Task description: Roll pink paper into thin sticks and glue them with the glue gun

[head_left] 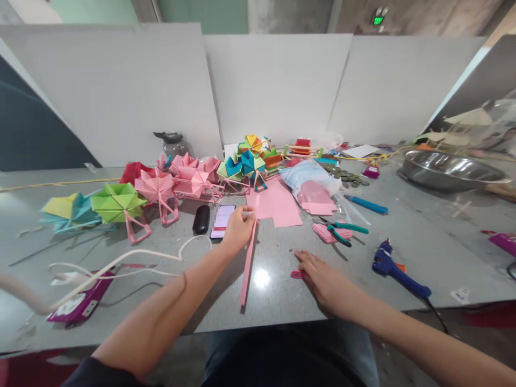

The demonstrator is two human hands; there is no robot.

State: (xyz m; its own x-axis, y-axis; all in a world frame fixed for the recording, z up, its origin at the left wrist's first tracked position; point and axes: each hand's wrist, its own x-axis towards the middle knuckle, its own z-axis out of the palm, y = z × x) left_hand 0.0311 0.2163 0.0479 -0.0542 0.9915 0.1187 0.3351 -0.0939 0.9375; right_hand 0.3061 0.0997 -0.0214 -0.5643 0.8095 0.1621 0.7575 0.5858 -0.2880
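Observation:
My left hand [241, 226] pinches a long, narrow pink paper strip [249, 263] near its far end. The strip slants toward the table's front edge. To the right, my right hand [318, 277] rests low over the table with its fingers curled on a small pink tool with a rounded end [297, 274]. Most of that tool is hidden under the hand, so its kind is unclear. Pink paper sheets [278, 201] lie just beyond my left hand. A phone [222, 220] and a black oval case [201, 220] are beside that hand's left side.
Folded paper umbrella shapes [157, 188] stand along the left and back. Green-handled pliers [342, 230] lie on a pink stack. Farther right are a blue glue gun [399, 269], a blue pen-like tool [367, 205] and a steel bowl [451, 169]. A purple power strip [86, 301] with cables occupies the left.

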